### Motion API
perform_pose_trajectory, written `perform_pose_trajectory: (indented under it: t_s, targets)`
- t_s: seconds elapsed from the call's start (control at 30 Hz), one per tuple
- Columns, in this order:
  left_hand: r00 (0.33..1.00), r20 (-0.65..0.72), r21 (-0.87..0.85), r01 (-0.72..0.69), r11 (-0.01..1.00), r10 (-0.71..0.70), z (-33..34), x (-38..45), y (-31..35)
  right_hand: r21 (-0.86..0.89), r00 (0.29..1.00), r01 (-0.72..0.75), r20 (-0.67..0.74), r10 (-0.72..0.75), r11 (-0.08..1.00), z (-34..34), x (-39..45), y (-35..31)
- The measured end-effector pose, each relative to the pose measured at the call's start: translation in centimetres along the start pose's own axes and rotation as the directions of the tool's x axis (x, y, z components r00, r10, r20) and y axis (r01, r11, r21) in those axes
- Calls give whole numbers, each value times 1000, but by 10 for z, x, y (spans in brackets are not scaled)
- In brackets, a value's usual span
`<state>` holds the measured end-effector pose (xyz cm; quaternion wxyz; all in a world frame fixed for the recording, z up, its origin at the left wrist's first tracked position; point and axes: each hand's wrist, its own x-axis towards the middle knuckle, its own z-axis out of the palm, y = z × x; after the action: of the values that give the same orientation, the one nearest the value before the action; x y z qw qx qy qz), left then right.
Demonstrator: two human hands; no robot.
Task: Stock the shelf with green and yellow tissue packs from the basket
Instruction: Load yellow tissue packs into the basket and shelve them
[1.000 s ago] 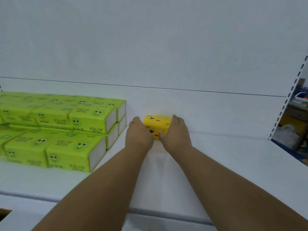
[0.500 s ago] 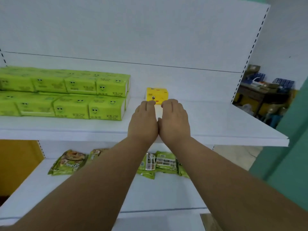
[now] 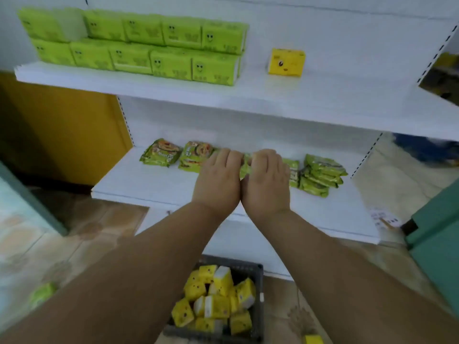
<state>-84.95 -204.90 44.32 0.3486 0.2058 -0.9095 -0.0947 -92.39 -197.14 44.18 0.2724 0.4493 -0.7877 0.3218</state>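
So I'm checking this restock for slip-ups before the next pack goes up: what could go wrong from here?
1. The yellow packs lie jumbled in the basket; a hasty grab could spill some.
2. One yellow pack lies on the floor beside the basket and may be stepped on.
3. The lone yellow pack stands apart from the green packs; later ones could form a crooked row.

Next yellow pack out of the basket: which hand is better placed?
Marginally the left hand. Both hands are empty and side by side, but the basket of yellow packs lies below nearer the left forearm; the right hand must cross.
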Motion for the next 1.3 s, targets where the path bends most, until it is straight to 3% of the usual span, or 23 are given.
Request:
perform_pose_trajectory:
  t_s: [0.23, 0.53, 0.8, 1.1, 1.3]
  targets:
    - [928, 319, 1, 203, 979, -193, 47, -141, -40, 74, 913, -142, 396, 102, 987, 55, -139, -16]
    - [795, 492, 29, 392, 920, -354, 123, -261, -148, -91, 666, -264, 703, 250, 960, 181, -256, -43]
    - [659, 641, 9, 506, 863, -393, 196, -319, -234, -131, 539, -493, 730, 421, 860, 275, -320, -53]
    - [449, 793, 28, 649, 760, -412, 367, -410, -265, -254, 297, -731, 719, 629, 634, 382, -451, 33]
    - [354, 814, 68, 730, 680, -461, 458, -461, -273, -292, 188, -807, 697, 692, 514, 438, -526, 88]
